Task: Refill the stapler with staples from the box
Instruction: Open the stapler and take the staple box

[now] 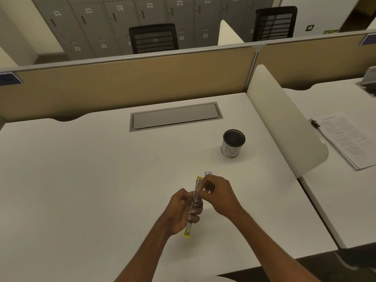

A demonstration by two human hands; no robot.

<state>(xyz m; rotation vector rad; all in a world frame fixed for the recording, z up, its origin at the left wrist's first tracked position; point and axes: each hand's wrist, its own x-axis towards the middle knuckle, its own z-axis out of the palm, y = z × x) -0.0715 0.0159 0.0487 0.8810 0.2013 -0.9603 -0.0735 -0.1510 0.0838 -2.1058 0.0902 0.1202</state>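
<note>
A slim stapler (pixel 195 198) of grey metal with yellow ends is opened out long, held above the white desk (pixel 91 180) near its front middle. My left hand (pixel 181 212) grips its lower half. My right hand (pixel 218 193) pinches at the stapler's upper end, fingertips against the metal channel; whether it holds staples is too small to tell. A small bluish staple box (pixel 208 173) peeks out just behind my right hand, mostly hidden by it.
A white pen cup (pixel 232 150) with a dark inside stands to the back right. A grey cable hatch (pixel 176 117) lies at the desk's rear. A white divider (pixel 284 123) bounds the right side; clipped papers (pixel 350 139) lie beyond it.
</note>
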